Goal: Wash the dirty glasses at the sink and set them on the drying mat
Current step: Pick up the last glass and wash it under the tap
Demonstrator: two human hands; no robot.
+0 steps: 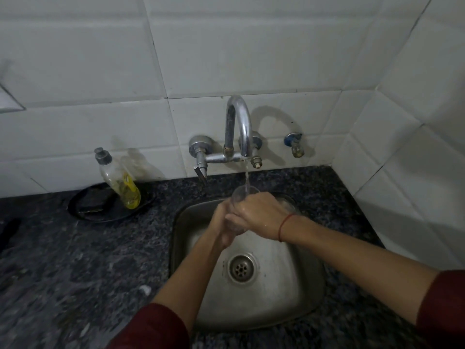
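A clear drinking glass [242, 193] stands upright over the steel sink [297, 293], its open rim under the thin stream from the chrome tap [239, 122]. My left hand [222, 229] wraps the glass from the left and below. My right hand [259, 214] closes around its body from the right, covering most of it. Only the rim and a bit of the base show between my fingers. A second clear glass [289, 204] seems to sit at the sink's far right corner, partly hidden behind my right wrist. No drying mat is in view.
A dish-soap bottle [119, 180] with yellow liquid leans on a black round tray [100, 210] at the back left of the dark granite counter [75, 273]. A small wall valve [295, 144] sticks out right of the tap. White tiled walls close the back and right.
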